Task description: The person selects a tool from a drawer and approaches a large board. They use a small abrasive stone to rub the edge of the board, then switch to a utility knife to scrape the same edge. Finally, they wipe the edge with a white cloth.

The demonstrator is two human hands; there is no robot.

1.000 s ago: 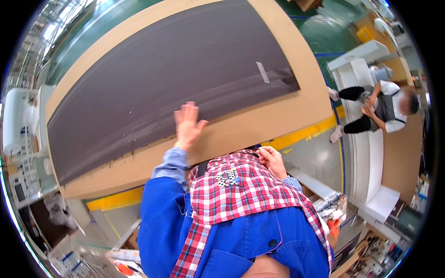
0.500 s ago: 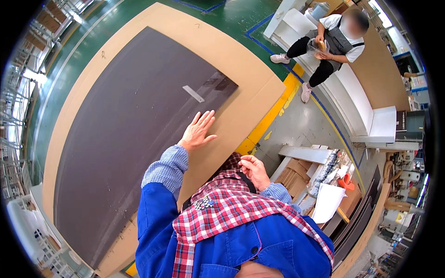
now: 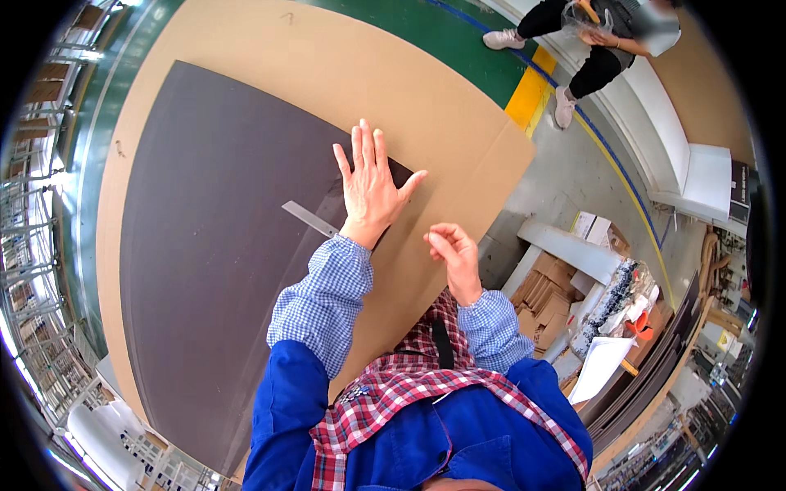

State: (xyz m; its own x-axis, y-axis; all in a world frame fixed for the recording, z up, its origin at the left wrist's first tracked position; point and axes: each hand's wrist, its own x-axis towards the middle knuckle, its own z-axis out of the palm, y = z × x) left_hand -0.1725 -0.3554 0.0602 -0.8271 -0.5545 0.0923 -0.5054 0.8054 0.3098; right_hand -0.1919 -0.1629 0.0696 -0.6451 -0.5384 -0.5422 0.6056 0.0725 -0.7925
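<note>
A large dark brown panel [image 3: 221, 213] lies flat on a sheet of brown cardboard [image 3: 417, 82]. My left hand [image 3: 370, 186] is open, fingers spread, over the panel's right corner; whether the palm presses on it I cannot tell. Close to my left wrist, a thin grey metal strip [image 3: 308, 218] rests on the panel. My right hand [image 3: 458, 260] hovers by the right edge of the cardboard, thumb and fingers pinched together. Anything between those fingertips is too small to make out.
At the far right a seated person [image 3: 602, 41] holds a clear bag. To my right stands a cart [image 3: 565, 250] with folded cardboard and a white sheet of paper [image 3: 602, 368]. Dark boards [image 3: 647, 380] lean beyond it. Metal racks [image 3: 37, 237] line the left.
My left hand has reached further out to the panel's corner, with its fingers spread wider. My right hand has come forward from my apron to the cardboard's edge. The whole view has shifted.
</note>
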